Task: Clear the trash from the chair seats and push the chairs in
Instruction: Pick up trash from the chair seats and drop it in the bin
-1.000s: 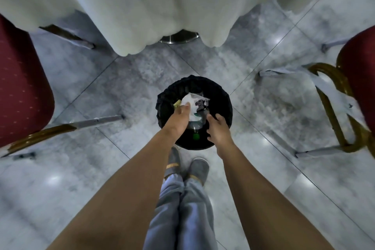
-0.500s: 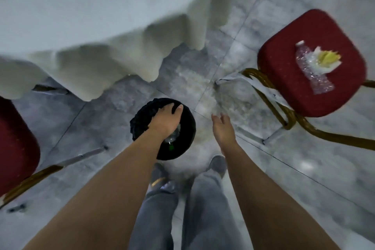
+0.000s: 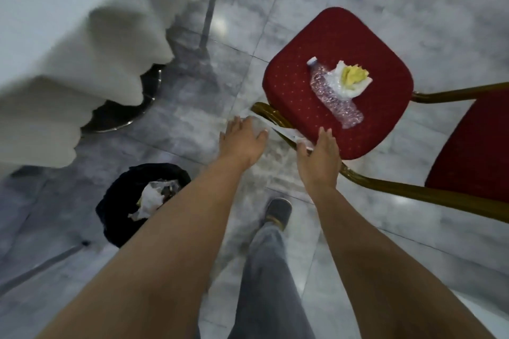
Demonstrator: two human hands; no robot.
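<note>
A red chair seat [image 3: 300, 85] with a gold frame stands to the right of the table. On it lie a crushed clear plastic bottle [image 3: 334, 99] and a white wrapper with a yellow crumpled piece [image 3: 351, 78]. My right hand [image 3: 319, 153] reaches over the seat's near edge with straight fingers, holding nothing. My left hand [image 3: 242, 140] hovers empty over the floor, left of the seat's corner, fingers spread. The black bin [image 3: 118, 201] at lower left holds white crumpled trash [image 3: 151, 199].
A white tablecloth [image 3: 68, 36] drapes the table at upper left, above a round metal base [image 3: 121, 118]. The red chair back [image 3: 473, 151] rises at right. A metal chair leg [image 3: 208, 5] stands near the cloth. My foot [image 3: 278, 210] is on the grey marble floor.
Both hands left the bin and moved right toward the red chair. The view swung right, so the bin now sits at lower left with the dropped trash inside.
</note>
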